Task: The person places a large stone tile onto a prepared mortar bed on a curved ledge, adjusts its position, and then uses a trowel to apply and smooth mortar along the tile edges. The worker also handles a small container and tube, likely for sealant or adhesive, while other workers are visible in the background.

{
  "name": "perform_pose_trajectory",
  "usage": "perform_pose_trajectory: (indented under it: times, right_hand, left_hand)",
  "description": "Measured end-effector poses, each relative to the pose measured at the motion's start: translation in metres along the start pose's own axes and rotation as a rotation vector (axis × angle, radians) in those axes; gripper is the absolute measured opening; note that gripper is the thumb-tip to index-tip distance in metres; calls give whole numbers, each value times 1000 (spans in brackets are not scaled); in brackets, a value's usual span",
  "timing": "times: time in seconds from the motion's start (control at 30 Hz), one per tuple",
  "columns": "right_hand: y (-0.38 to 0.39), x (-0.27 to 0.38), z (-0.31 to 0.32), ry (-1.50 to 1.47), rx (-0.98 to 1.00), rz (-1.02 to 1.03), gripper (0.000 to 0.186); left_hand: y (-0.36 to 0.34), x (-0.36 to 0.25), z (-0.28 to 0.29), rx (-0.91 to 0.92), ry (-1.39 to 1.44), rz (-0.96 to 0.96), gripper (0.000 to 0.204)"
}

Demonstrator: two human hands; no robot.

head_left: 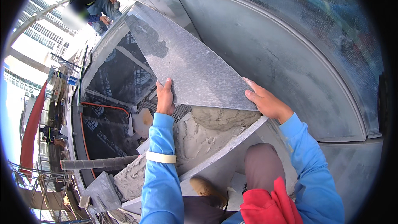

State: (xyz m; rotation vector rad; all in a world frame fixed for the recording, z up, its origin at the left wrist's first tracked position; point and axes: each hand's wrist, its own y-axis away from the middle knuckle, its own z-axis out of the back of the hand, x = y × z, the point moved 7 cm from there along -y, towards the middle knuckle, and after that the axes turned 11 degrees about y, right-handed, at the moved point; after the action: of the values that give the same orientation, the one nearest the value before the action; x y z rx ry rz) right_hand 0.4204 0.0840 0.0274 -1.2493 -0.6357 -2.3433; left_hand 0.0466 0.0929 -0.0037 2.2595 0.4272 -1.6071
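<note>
A grey stone slab (203, 72), with a darker damp patch near its far end, lies between my two hands. My left hand (165, 97) grips its left edge, thumb and fingertips showing at the rim. At the near right corner my right hand (265, 101) holds the slab, its thumb on top and its other fingers along the edge. Wet grey mortar (219, 118) shows under and in front of the slab's near edge. What the slab rests on underneath is hidden.
A curved stone edge (226, 147) runs before my knees. To the left lie black sheeting (120, 74), an orange hose (83, 137) and a grey pipe (97, 163). Large grey panels (269, 54) rise at right. Another person (97, 4) crouches at the far left.
</note>
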Motion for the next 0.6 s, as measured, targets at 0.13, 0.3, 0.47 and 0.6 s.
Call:
perform_pose_trajectory:
  times: [0.13,0.3,0.47,0.6]
  right_hand:
    - [-2,2,-1,1,7,28,71]
    - [-3,2,0,38,-6,49,71]
    - [-2,3,0,-25,0,69,71]
    - [-4,0,-1,-15,8,21,70]
  left_hand:
    - [-3,2,3,-20,-52,-12,49]
    - [-3,-2,1,-10,-86,-37,58]
    - [-1,-3,-1,36,-93,-8,73]
    - [-1,-4,-1,12,-97,-29,72]
